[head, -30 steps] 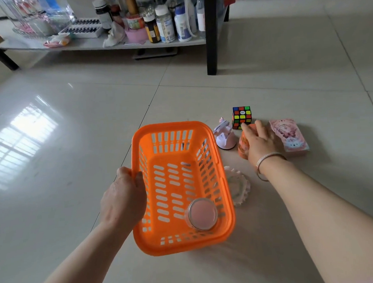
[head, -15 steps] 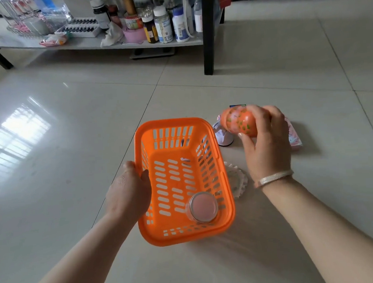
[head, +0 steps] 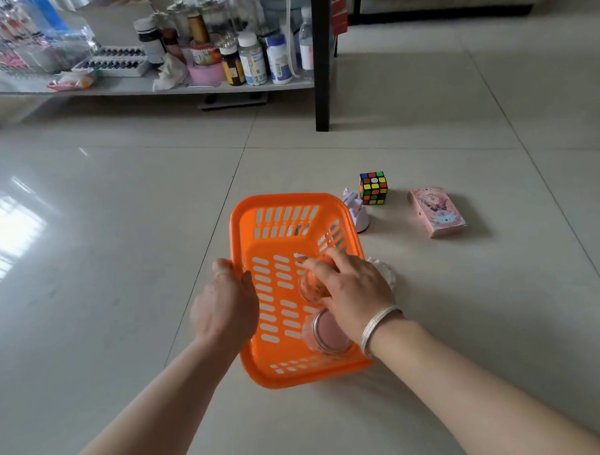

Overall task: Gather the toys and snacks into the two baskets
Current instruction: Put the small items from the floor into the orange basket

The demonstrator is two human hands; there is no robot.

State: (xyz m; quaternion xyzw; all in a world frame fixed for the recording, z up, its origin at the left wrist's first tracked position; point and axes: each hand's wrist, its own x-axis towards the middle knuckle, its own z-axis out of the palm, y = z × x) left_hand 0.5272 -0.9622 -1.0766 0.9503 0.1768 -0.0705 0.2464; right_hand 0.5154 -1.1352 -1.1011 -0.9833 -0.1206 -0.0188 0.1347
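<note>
While left hand (head: 226,299) grips orange basket (head: 277,207), right hand (head: 354,288) holds egg toy (head: 310,288) inside.

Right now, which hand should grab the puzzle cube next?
Right hand. The puzzle cube lies on the floor beyond the orange basket, on its right. The left hand grips the basket's left rim, steadying it.

Orange slotted plastic basket (head: 262,332), tilted, contains a pink-lidded round jar (head: 325,331) at 6 o'clock, an orange speckled egg-shaped toy (head: 310,288) just beyond. Multicoloured puzzle cube (head: 373,188) and pink illustrated box (head: 437,211) lie at 2 o'clock.
</note>
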